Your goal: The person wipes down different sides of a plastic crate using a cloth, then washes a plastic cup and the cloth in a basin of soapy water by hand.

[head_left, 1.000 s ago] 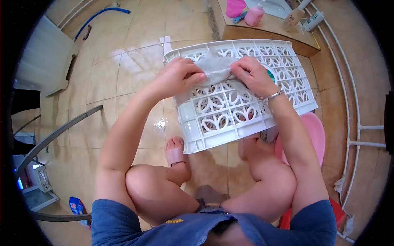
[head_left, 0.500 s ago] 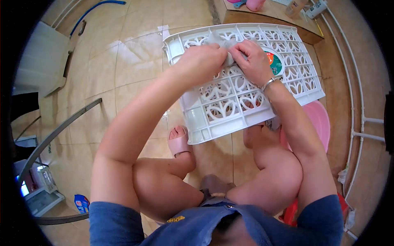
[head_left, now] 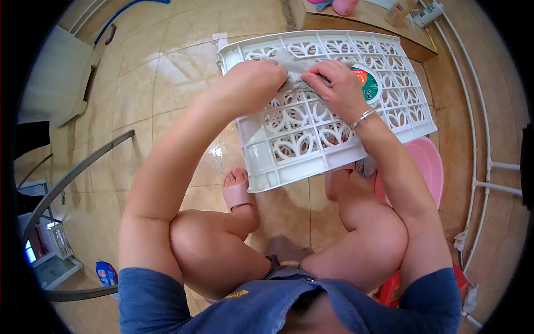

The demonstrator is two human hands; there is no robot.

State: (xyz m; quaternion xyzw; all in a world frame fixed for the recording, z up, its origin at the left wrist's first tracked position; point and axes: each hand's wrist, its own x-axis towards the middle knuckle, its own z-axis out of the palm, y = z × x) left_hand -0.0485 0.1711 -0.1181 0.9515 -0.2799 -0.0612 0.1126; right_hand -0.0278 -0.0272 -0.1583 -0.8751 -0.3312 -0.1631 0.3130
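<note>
A grey cloth (head_left: 297, 68) is bunched between my hands, over the upper part of a white openwork plastic panel (head_left: 286, 161). My left hand (head_left: 258, 83) is closed on the cloth's left side. On its right side, my right hand (head_left: 336, 89) pinches the cloth between thumb and fingers. A round green and orange label (head_left: 369, 83) shows on the panel just right of my right hand. The panel lies tilted in front of my knees, above my pink slippers.
A pink basin (head_left: 425, 167) stands under the panel's right side. Bottles (head_left: 427, 14) sit on a ledge (head_left: 356, 26) at the top right. White pipes (head_left: 473, 139) run down the right wall. A curved grey metal bar (head_left: 78, 170) is at left, and a red stool (head_left: 389, 289) is below.
The panel appears higher in the view than a second ago. My hands came closer together, then parted slightly, and the cloth between them is more bunched than at first.
</note>
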